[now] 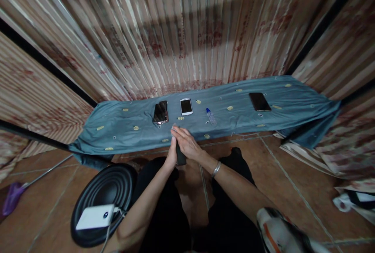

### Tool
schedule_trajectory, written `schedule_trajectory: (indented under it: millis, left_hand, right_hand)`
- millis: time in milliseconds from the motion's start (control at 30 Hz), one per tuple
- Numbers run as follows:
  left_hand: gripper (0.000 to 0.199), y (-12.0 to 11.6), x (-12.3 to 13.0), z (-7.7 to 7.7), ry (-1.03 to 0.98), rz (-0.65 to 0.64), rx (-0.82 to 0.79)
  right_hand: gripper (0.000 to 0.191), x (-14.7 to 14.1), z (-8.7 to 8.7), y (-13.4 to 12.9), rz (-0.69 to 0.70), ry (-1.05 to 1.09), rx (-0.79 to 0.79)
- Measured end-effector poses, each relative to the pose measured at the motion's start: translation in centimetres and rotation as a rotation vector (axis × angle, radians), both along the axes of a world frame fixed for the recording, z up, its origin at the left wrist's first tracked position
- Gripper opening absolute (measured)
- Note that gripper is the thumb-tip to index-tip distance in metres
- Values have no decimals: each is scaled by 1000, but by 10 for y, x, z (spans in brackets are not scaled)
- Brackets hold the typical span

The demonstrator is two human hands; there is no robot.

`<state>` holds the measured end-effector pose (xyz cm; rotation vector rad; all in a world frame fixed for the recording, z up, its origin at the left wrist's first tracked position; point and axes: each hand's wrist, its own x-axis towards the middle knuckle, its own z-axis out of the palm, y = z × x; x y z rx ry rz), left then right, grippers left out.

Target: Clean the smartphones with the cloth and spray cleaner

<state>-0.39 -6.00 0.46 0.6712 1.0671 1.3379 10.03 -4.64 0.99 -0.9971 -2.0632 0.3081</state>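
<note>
My left hand [172,153] and my right hand [186,143] meet above the near edge of the cloth-covered table. Between them is a dark phone [181,158], mostly hidden by my fingers; its lower end shows below my palms. The left palm supports it from the left while the right hand lies across its top. A small pale bit shows at the fingertips, too small to make out. Beyond the hands lie a white phone [186,106], dark phones [160,112] stacked at the left, and a clear bottle with a blue cap [210,116].
Another dark phone [259,101] lies toward the right of the blue cloth [295,106]. At lower left a white power bank [96,217] with a cable sits on a black round stool [117,184]. Black poles and striped curtains [187,30] enclose the table.
</note>
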Motion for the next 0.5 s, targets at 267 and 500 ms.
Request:
schedule_trajectory:
  millis: [267, 500]
  left_hand:
    - [39, 24, -6, -8, 119, -84, 79]
    - [37, 42, 17, -20, 173, -216, 131]
  right_hand:
    - [51, -4, -6, 18, -66, 24, 4]
    - [58, 22, -21, 42, -181, 114, 10]
